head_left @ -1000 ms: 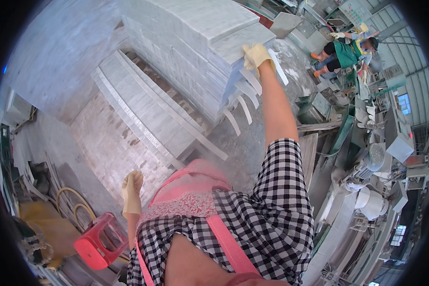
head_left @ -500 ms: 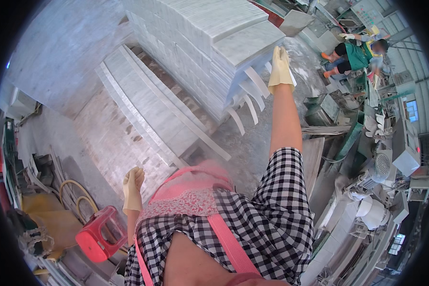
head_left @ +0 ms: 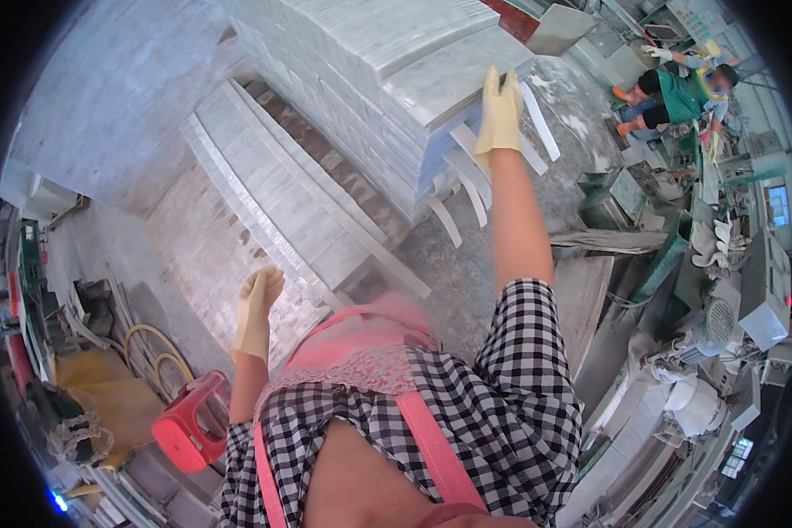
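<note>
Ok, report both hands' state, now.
Left hand: fingers curled closed, nothing visible in it.
Right hand: open, fingers extended beside the slab stack; contact cannot be told.

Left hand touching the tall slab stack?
Apart. In the head view, the lower slabs show plainly between the gloved left hand and the tall slab stack.

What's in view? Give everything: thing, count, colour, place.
tall slab stack: one, grey-white, top centre
low slab stack: one, grey-white, left of centre
strips: several, whitish, at tall stack's near end
stool: one, red, lower left
hose: one, yellow, above stool
machines: uncounted, grey-green, right
worker: one, in green, upper right
own apron: one, pink, lower centre
checked shirt: one, black-and-white, lower centre
left hand: one, cream-gloved, left of centre
right hand: one, cream-gloved, at tall stack's corner
</note>
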Demonstrator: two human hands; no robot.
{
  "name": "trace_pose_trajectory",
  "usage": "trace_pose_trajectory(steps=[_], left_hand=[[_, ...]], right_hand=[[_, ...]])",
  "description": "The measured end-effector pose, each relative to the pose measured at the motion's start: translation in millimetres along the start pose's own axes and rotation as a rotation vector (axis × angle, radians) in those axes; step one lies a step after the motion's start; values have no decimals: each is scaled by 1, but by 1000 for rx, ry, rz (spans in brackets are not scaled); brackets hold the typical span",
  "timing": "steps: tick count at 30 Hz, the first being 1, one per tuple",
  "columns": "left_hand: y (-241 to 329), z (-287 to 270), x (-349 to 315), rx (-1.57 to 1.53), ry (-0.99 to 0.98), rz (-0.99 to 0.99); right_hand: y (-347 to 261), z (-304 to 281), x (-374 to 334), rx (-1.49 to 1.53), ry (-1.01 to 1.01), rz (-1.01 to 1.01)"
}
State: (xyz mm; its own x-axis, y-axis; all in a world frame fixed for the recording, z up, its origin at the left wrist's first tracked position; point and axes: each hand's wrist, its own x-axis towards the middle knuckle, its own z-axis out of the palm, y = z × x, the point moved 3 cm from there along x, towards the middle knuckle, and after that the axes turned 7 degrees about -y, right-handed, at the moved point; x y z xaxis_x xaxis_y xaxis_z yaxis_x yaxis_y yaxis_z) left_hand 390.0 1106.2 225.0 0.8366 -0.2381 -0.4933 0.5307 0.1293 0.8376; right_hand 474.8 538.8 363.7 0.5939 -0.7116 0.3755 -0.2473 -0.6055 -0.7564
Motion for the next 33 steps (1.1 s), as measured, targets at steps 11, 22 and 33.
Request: trace_pose_trajectory(steps=[11,22,33], left_hand=[[125,185,9,400,-461,156],[160,324,78,767,-535,255],[152,339,99,804,-495,251]], right_hand=[[71,-36,114,146,-82,-91],[92,-14,139,215,-120,-4],[81,-16,143,266,-125,36]])
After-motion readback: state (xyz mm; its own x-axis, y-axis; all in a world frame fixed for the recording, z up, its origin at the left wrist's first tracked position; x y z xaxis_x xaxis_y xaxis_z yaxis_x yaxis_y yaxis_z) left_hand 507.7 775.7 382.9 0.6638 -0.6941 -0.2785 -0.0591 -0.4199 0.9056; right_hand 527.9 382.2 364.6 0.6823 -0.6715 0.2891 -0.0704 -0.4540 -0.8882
